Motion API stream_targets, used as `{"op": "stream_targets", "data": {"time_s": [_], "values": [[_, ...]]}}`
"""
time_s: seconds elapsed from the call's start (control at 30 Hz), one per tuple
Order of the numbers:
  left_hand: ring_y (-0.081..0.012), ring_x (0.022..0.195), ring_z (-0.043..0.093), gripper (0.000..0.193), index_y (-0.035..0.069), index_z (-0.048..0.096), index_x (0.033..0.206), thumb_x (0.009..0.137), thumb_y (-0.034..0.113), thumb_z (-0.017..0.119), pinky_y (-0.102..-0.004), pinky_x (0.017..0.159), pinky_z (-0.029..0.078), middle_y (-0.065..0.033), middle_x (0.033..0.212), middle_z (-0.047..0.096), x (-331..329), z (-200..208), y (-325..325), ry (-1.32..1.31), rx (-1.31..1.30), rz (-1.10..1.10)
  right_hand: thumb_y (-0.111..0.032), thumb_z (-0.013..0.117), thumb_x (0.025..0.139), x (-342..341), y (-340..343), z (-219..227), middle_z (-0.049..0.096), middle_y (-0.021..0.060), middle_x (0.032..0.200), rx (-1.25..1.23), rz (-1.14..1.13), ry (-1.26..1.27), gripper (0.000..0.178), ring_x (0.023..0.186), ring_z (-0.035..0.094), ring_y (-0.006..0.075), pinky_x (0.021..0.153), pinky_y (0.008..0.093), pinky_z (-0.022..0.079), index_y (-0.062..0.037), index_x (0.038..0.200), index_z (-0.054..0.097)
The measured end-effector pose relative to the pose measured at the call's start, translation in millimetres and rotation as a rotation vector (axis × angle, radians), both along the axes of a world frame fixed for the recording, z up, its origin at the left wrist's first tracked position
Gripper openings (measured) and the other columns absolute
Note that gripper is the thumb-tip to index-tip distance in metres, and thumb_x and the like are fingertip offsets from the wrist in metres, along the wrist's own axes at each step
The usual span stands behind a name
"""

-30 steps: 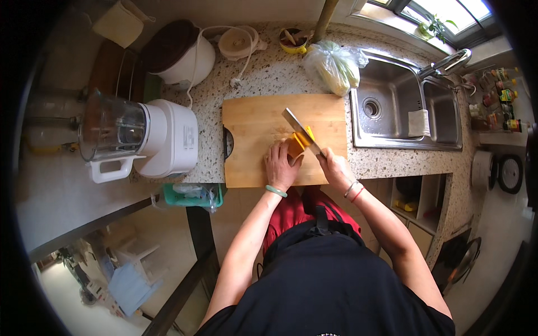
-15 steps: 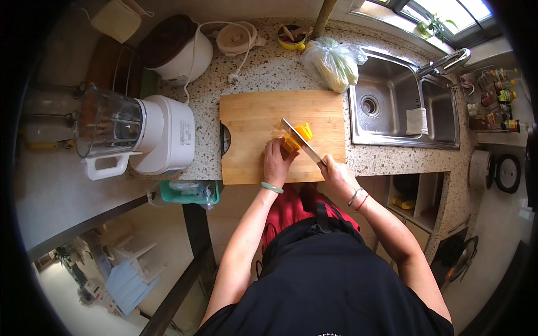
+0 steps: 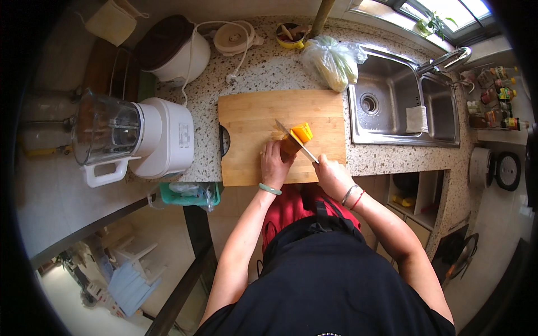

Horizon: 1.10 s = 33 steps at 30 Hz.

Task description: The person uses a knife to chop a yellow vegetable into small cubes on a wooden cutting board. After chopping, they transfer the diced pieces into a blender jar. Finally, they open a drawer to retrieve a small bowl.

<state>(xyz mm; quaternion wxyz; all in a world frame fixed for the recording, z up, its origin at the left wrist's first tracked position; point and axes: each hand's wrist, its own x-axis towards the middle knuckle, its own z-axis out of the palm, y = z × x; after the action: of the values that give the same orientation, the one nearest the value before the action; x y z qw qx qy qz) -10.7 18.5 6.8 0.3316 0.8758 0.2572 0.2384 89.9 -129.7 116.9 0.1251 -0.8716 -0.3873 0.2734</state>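
Note:
A wooden cutting board (image 3: pixel 252 112) lies on the speckled counter in front of me. My right hand (image 3: pixel 334 177) is closed round the handle of a kitchen knife (image 3: pixel 305 150), its blade slanting up to the left. Under my left hand (image 3: pixel 274 168), whose fingers are curled on it, is an orange-fleshed vegetable that looks like pumpkin (image 3: pixel 289 147). The blade stands against this piece. On the blade's right side rest bright orange cut pieces (image 3: pixel 302 132). The fingertips of my left hand are partly hidden.
At the left stands a white blender (image 3: pixel 168 137), with a white rice cooker (image 3: pixel 185 59) behind it. A plastic bag of vegetables (image 3: pixel 336 67) sits beside the steel sink (image 3: pixel 386 140). A yellow bowl (image 3: pixel 291 38) is at the back. A green bin (image 3: pixel 185 196) hangs below the counter's edge.
The knife has shifted slightly left and its blade looks more edge-on, with my right hand moving left too. My left hand stays on the vegetable, shifted very little.

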Motion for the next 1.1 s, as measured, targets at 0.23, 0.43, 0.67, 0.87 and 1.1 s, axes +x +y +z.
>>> {"op": "stream_targets", "data": {"time_s": [0.23, 0.43, 0.67, 0.87, 1.1], "values": [[-0.0392, 0.101, 0.055, 0.05, 0.001, 0.056, 0.107, 0.067, 0.012, 0.083, -0.0462, 0.088, 0.048, -0.0188, 0.106, 0.057, -2.5, -7.4, -7.7, -0.038, -0.03, 0.058, -0.023, 0.05, 0.098, -10.4, 15.8, -9.5, 0.066, 0.0236, 0.072, -0.047, 0.029, -0.046, 0.023, 0.068, 0.067, 0.041, 0.059, 0.0491, 0.054, 0.0001, 0.095, 0.049], [-0.0384, 0.1, 0.056, 0.048, 0.001, 0.056, 0.107, 0.068, 0.01, 0.082, -0.0466, 0.087, 0.048, -0.0181, 0.106, 0.057, -3.2, -6.9, -10.3, -0.063, -0.047, 0.056, -0.027, 0.049, 0.1, -6.8, 9.3, -39.8, 0.065, 0.0255, 0.07, 0.02, 0.024, -0.058, 0.027, 0.066, 0.064, 0.0442, 0.06, 0.0535, 0.051, -0.0002, 0.094, 0.049], [-0.0384, 0.099, 0.056, 0.045, 0.001, 0.056, 0.107, 0.07, 0.011, 0.08, -0.046, 0.085, 0.048, -0.0178, 0.105, 0.057, -8.5, -17.3, -7.9, -0.03, 0.002, 0.076, -0.022, 0.052, 0.096, -7.1, 8.3, -48.1, 0.067, 0.0234, 0.074, 0.023, 0.037, -0.081, 0.021, 0.07, 0.068, 0.0403, 0.063, 0.0493, 0.055, -0.0012, 0.095, 0.052], [-0.0379, 0.099, 0.055, 0.044, 0.002, 0.056, 0.104, 0.069, 0.011, 0.08, -0.0456, 0.085, 0.049, -0.0168, 0.104, 0.056, -1.7, -13.5, -8.8, -0.085, 0.043, 0.059, -0.024, 0.053, 0.096, -12.9, 4.6, -52.5, 0.067, 0.0236, 0.077, 0.04, -0.042, -0.085, 0.023, 0.073, 0.068, 0.041, 0.065, 0.0492, 0.055, -0.001, 0.093, 0.055], [-0.0369, 0.101, 0.056, 0.045, 0.003, 0.056, 0.105, 0.068, 0.01, 0.08, -0.0446, 0.086, 0.05, -0.0162, 0.105, 0.057, -2.7, -19.2, -14.5, -0.078, 0.023, 0.079, -0.027, 0.052, 0.097, -9.1, 5.3, -54.7, 0.068, 0.024, 0.08, 0.076, -0.042, -0.088, 0.028, 0.076, 0.068, 0.0413, 0.066, 0.0492, 0.055, -0.0009, 0.09, 0.059]]}}
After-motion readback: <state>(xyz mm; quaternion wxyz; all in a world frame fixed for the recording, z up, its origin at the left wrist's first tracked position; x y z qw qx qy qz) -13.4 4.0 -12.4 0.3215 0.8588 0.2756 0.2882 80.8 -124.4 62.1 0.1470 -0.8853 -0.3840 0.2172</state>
